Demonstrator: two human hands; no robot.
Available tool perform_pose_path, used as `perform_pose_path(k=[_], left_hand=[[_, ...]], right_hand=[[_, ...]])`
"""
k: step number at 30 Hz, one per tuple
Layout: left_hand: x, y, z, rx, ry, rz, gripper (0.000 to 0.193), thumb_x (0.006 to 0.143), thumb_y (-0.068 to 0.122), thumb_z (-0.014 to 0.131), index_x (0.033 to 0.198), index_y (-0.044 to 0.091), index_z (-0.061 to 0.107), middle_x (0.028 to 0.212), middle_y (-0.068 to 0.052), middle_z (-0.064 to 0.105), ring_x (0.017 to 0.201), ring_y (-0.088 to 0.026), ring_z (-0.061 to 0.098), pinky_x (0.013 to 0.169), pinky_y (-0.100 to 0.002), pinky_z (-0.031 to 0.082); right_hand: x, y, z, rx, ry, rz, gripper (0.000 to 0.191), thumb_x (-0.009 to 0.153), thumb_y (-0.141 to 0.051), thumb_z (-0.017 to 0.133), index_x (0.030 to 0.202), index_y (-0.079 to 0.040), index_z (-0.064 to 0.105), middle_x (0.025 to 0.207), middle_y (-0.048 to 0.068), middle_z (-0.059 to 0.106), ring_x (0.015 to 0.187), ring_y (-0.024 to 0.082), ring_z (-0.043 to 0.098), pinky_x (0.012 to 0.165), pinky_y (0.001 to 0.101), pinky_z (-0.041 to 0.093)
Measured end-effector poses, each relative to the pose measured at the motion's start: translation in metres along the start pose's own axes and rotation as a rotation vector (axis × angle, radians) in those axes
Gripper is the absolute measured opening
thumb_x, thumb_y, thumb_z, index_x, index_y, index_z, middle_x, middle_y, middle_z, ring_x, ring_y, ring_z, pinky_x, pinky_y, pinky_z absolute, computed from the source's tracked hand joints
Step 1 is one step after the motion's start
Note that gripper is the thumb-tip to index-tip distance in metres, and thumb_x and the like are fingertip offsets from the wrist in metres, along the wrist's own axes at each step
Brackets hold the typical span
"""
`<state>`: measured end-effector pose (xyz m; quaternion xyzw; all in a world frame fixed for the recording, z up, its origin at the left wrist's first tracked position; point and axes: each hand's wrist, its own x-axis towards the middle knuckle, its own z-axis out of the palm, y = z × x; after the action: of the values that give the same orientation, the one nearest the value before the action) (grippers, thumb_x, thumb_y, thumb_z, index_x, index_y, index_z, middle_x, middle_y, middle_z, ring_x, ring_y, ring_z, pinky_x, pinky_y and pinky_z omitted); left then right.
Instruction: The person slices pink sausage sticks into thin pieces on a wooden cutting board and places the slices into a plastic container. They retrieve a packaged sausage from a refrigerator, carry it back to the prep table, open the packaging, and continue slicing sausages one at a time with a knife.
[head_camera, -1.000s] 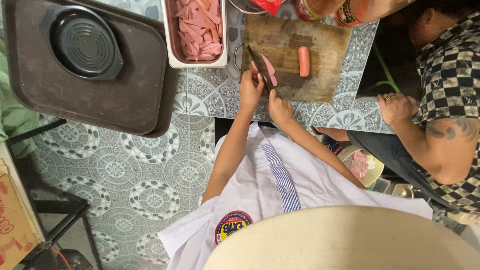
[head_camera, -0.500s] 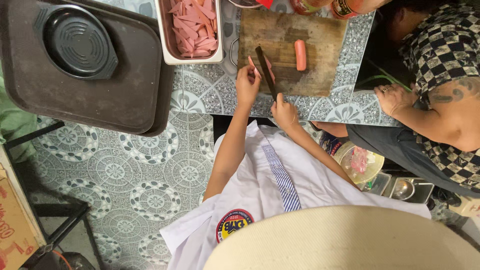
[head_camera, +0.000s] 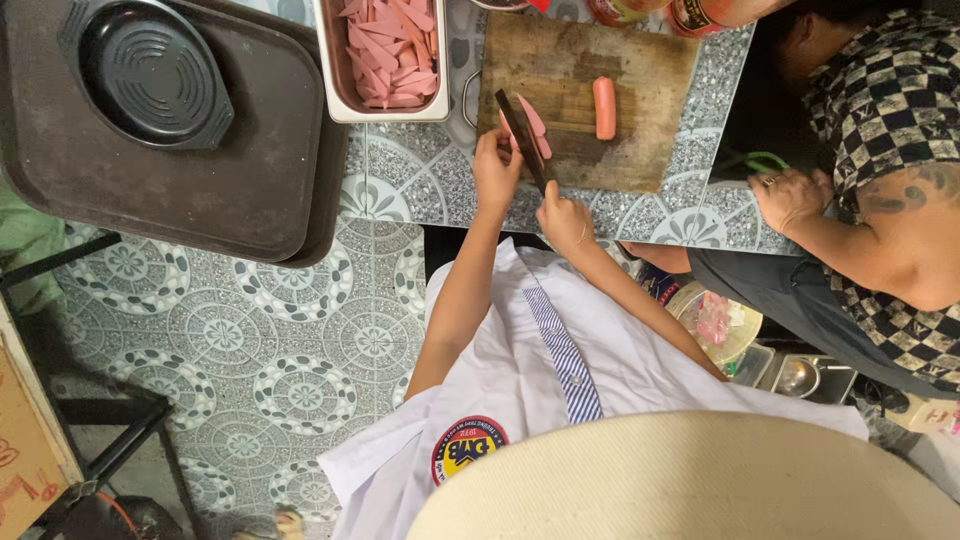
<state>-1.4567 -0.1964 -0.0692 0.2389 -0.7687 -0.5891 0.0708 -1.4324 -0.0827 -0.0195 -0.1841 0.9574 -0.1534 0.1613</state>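
two hands work at the near edge of a wooden cutting board (head_camera: 640, 110). the left hand (head_camera: 497, 170) is curled around a pink sausage slice (head_camera: 533, 122), pinching it with the fingertips so it lies right under the hand on the board. the right hand (head_camera: 565, 220) is closed tight on the handle of a dark knife (head_camera: 522, 135), and the blade lies just beside the slice, touching it. one whole sausage (head_camera: 604, 107) lies a bit farther out on the board, apart from both hands. a metal tray (head_camera: 333, 70) full of cut pink strips sits to the left of the board. a big brown tray (head_camera: 200, 180) with a black pan (head_camera: 150, 75) on it sits farther left. another person's hand (head_camera: 790, 197) rests on the table edge at the right, near something green (head_camera: 765, 160).

half a second ago the hands, knife and slice were in the same spots on the board. the other person's hand has slid a little closer to the green thing.
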Motion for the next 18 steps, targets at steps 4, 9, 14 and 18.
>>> perform_pose_path(k=[4, 9, 14, 18], left_hand=[[-0.001, -0.011, 0.005, 0.003, 0.016, -0.005, 0.023, 0.090, 0.008, 0.074, 0.108, -0.002, 0.064, 0.102, -0.013, 0.065, 0.069, -0.020, 0.068, 0.062, -0.031, 0.056], [0.001, -0.025, 0.010, 0.000, 0.025, 0.007, 0.023, 0.091, 0.008, 0.074, 0.109, -0.002, 0.064, 0.099, -0.013, 0.064, 0.066, -0.019, 0.067, 0.061, -0.032, 0.055], [0.001, -0.030, 0.011, 0.001, 0.021, 0.009, 0.024, 0.089, 0.007, 0.074, 0.109, -0.001, 0.064, 0.097, -0.012, 0.065, 0.066, -0.019, 0.066, 0.060, -0.031, 0.054], [0.001, -0.028, 0.009, 0.015, 0.010, 0.023, 0.021, 0.090, 0.007, 0.074, 0.108, 0.000, 0.065, 0.096, -0.012, 0.064, 0.065, -0.019, 0.065, 0.061, -0.032, 0.054]], right_hand=[[0.005, 0.006, 0.011, 0.015, -0.009, -0.031, 0.042, 0.091, -0.018, 0.066, 0.121, 0.005, 0.048, 0.066, 0.019, 0.068, 0.058, 0.043, 0.067, 0.054, 0.0546, 0.054], [0.011, 0.010, 0.023, -0.062, -0.072, 0.018, 0.042, 0.094, -0.018, 0.063, 0.127, 0.004, 0.047, 0.065, 0.021, 0.068, 0.060, 0.044, 0.068, 0.057, 0.0556, 0.054], [0.020, 0.010, 0.023, -0.092, -0.095, 0.009, 0.041, 0.094, -0.017, 0.062, 0.126, 0.003, 0.046, 0.068, 0.023, 0.069, 0.064, 0.044, 0.069, 0.060, 0.0564, 0.055], [0.024, 0.003, 0.014, -0.116, -0.115, 0.015, 0.047, 0.089, -0.019, 0.064, 0.126, 0.004, 0.046, 0.071, 0.025, 0.070, 0.066, 0.046, 0.070, 0.062, 0.0573, 0.055]])
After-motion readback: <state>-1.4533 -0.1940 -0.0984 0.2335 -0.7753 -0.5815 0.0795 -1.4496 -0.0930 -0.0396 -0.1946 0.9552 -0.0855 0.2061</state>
